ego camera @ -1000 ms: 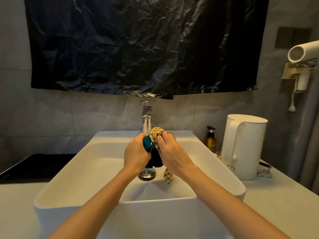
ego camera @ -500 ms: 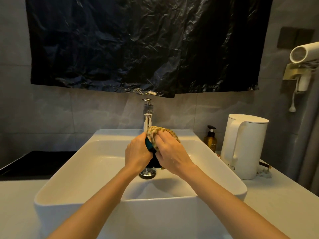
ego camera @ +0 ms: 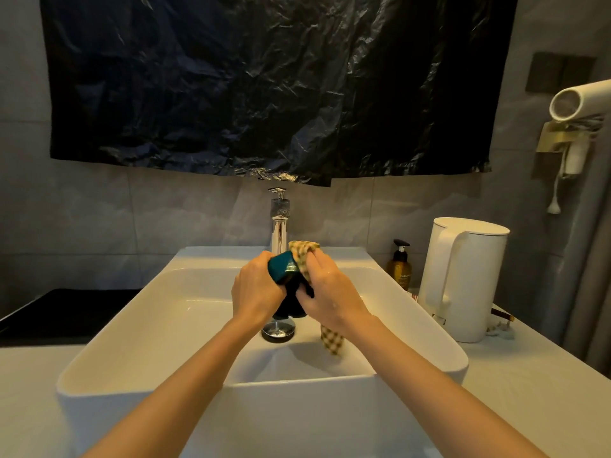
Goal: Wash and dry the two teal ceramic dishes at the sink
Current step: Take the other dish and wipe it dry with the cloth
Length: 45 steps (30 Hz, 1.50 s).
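At the far left, a flat black panel (ego camera: 66, 312) is being carried by the pale bench (ego camera: 29, 375), just beside the white sink (ego camera: 109, 352). Wide open room is being left inside the sink between its left wall and the left hand (ego camera: 256, 292).

The teal dish (ego camera: 281, 267) is being held up over the middle of the sink, above the round metal drain (ego camera: 277, 330) and just in front of the shiny tap (ego camera: 279, 226). It is being gripped by the left hand, with the fingers (ego camera: 261, 259) being curled round its left edge. Only its top corner is being shown between the two hands; the part below is dark and mostly hidden.

A checked cloth (ego camera: 302, 254) is being pressed against the right side of the dish by the right hand (ego camera: 330, 292), whose fingers (ego camera: 317, 262) are being curled round it. One end is being bunched up above the fingers. The other end is being left hanging under the wrist, low in the sink; whether it is touching the bottom cannot be told.

Past the sink's right rim, a brown pump bottle (ego camera: 400, 267) and a white kettle (ego camera: 463, 282) are being carried by the bench, close to the edge. A hair dryer (ego camera: 578, 100) is being held on the far right wall. A black plastic sheet (ego camera: 264, 77) is being hung across the wall, well above the hands.
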Motion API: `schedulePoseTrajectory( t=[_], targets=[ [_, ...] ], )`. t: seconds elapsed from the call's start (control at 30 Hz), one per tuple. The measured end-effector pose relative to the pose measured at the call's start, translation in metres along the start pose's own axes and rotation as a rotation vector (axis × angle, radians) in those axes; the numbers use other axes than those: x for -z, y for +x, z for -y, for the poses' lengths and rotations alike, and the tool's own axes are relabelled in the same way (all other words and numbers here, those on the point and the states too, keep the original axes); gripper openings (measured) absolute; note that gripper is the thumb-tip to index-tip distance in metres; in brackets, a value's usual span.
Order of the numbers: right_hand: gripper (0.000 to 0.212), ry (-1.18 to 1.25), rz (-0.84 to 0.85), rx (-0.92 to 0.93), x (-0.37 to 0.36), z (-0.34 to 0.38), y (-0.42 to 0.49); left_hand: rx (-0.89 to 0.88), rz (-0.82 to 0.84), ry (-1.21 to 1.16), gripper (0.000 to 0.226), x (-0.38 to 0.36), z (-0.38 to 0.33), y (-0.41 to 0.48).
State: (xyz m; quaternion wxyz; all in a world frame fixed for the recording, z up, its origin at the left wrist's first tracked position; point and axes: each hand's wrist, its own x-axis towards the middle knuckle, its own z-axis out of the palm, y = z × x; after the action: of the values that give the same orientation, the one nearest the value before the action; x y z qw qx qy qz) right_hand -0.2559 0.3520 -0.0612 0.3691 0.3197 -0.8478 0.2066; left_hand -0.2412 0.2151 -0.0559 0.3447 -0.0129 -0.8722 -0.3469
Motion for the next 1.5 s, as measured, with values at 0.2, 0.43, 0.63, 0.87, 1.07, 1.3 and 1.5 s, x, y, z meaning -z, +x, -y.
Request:
schedulePoseTrajectory(
  t=[0.2,0.43,0.63,0.87,1.07,1.3,1.5],
  targets=[
    [0.042,-0.106,-0.029,0.164,0.001,0.005,-0.001,0.014,-0.008,-0.047,0.026,0.001,0.000,0.001],
    [0.042,0.065,-0.008,-0.056,-0.001,-0.005,0.001,0.020,-0.012,-0.100,0.033,0.002,0.001,0.002],
    [0.024,0.319,-0.014,-0.247,0.004,-0.005,-0.002,0.021,-0.027,-0.249,0.032,0.002,-0.001,0.004],
    [0.022,0.009,-0.064,-0.195,0.002,-0.009,0.001,0.068,0.210,-0.244,0.039,-0.006,-0.001,0.002],
    [0.027,-0.202,-0.044,0.058,0.004,-0.007,0.000,-0.040,0.172,-0.137,0.038,-0.011,-0.006,-0.003],
    [0.032,-0.232,0.017,0.225,-0.003,0.006,0.003,-0.017,0.075,0.010,0.017,-0.007,-0.001,-0.001],
    [0.033,-0.172,0.029,0.082,0.005,0.001,-0.002,0.126,0.056,-0.026,0.026,-0.003,0.003,0.005]
  ],
)
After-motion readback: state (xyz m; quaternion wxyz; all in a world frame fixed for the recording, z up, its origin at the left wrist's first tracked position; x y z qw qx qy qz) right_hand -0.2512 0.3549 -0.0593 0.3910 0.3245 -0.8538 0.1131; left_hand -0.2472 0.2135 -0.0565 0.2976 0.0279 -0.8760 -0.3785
